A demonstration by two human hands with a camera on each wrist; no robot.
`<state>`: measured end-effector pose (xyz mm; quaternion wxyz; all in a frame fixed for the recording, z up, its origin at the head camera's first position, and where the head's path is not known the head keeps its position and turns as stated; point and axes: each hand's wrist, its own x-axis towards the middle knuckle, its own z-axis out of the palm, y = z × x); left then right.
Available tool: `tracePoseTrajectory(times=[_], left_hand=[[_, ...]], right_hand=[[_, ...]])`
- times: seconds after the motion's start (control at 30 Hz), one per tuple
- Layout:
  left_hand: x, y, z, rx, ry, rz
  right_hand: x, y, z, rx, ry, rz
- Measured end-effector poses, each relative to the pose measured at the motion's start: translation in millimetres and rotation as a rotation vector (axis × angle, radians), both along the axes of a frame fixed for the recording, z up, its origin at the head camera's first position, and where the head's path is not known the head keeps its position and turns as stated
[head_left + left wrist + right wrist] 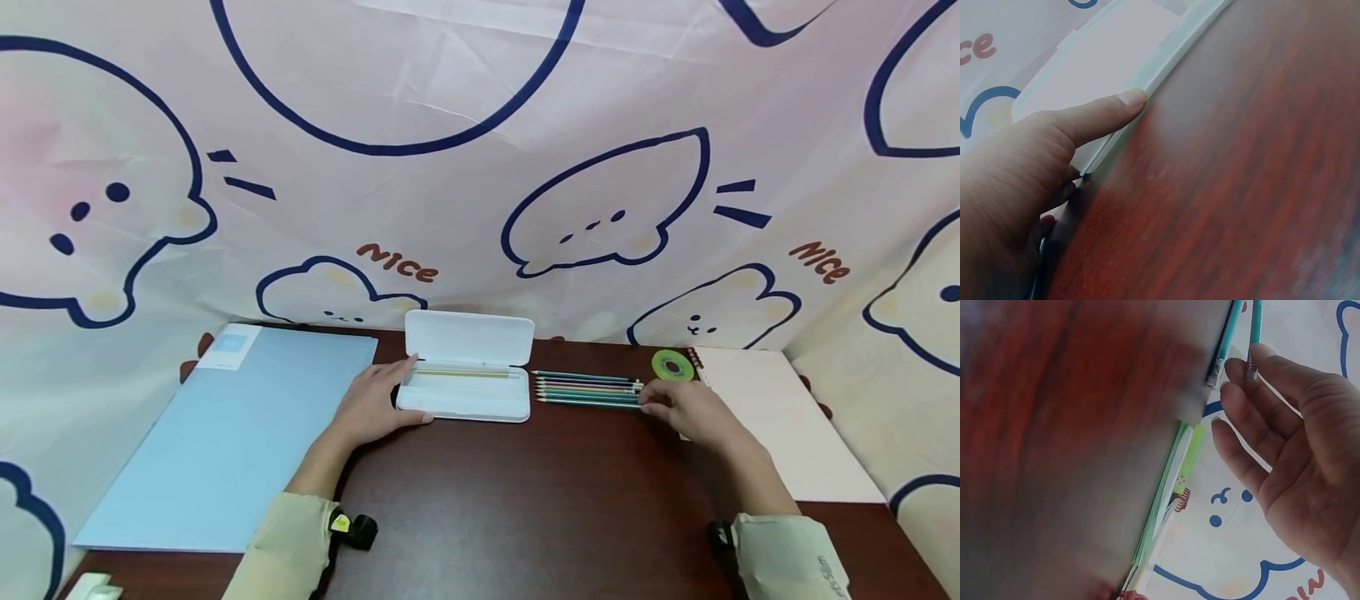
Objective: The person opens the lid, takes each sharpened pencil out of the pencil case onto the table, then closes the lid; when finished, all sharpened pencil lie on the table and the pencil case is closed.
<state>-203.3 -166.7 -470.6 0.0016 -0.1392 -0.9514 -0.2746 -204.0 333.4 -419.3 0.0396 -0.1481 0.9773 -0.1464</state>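
Note:
A white pencil case (pixel 465 407) lies with its lid raised at the back, and a yellowish pencil (pixel 472 374) rests inside. My left hand (pixel 375 403) grips the case at its left end. In the left wrist view, the thumb (pixel 1107 115) presses the front edge, while the other fingers are partly hidden behind the hand. To the right of the case, several pencils (pixel 585 383) lie side by side, points to the left. My right hand (pixel 693 412) is at their right ends. Thumb and forefinger pinch one teal pencil (pixel 1255 328) near its end, apart from a neighbouring pencil (pixel 1225 344).
A large light-blue board (pixel 247 442) lies on the left of the dark wooden table (pixel 525 508). On the right are a spiral sketchbook (pixel 787 425) and a green ring-shaped roll (pixel 672 365). A white object (pixel 93 587) shows at bottom left. Patterned cloth (pixel 450 200) hangs behind.

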Motion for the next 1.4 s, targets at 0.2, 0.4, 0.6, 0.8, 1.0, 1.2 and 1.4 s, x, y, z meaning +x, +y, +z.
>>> tracePoseTrajectory(times=[0.2, 0.4, 0.6, 0.8, 1.0, 1.2, 1.4], left_hand=[[0.5, 0, 1.5, 0.006, -0.002, 0.002], [0.3, 1, 1.6, -0.001, -0.007, 0.004], [0.8, 2, 1.7, 0.001, 0.006, 0.002], [0.8, 1, 0.3, 0.003, -0.001, 0.005], [0.3, 0, 0.4, -0.004, 0.009, 0.002], [0.2, 1, 0.7, -0.010, -0.010, 0.006], [0.2, 1, 0.7, -0.003, 0.005, 0.008]], right_hand=[[-3.8, -1, 1.3, 0.036, 0.004, -0.014], [-7.2, -3, 2.0, 0.062, 0.024, 0.030], [-11.4, -5, -1.2, 0.109, 0.033, 0.042], [-13.0, -5, -3.9, 0.132, 0.028, 0.032], [-12.9, -4, -6.1, 0.110, 0.036, 0.018], [-11.2, -9, -4.4, 0.042, 0.025, -0.015], [-14.0, -29, 2.1, -0.062, 0.037, 0.009]])
